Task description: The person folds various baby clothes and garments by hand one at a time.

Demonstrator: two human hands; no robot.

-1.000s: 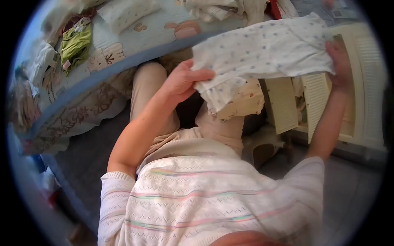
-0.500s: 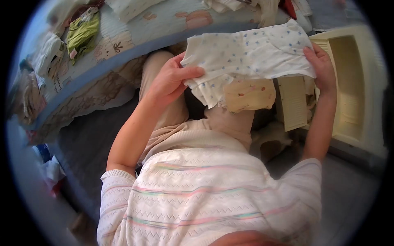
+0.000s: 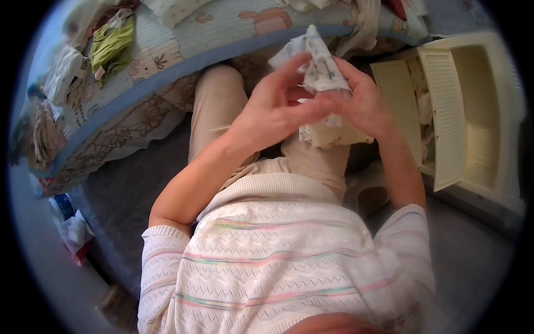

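A white garment with a small blue print [image 3: 322, 64] is bunched and folded up between my two hands, above my lap. My left hand [image 3: 281, 106] closes on its left and lower side, with the fingers slightly blurred. My right hand [image 3: 361, 100] grips its right edge, fingers behind the fabric and thumb toward the left hand. Just beneath, a pale yellow folded cloth [image 3: 331, 135] rests on my right thigh, partly covered by the hands.
A bed [image 3: 208, 47] with a patterned light-blue cover runs across the far side. On it lie a green garment [image 3: 113, 44] and white clothes [image 3: 67, 75]. At right stands a cream plastic cabinet [image 3: 484, 117] with its ribbed door [image 3: 446, 117] swung open and cloth visible inside.
The white garment was stretched wide between my hands and is now folded into a small bundle. My right hand has come left, close to my left hand. The cabinet door appears more visible.
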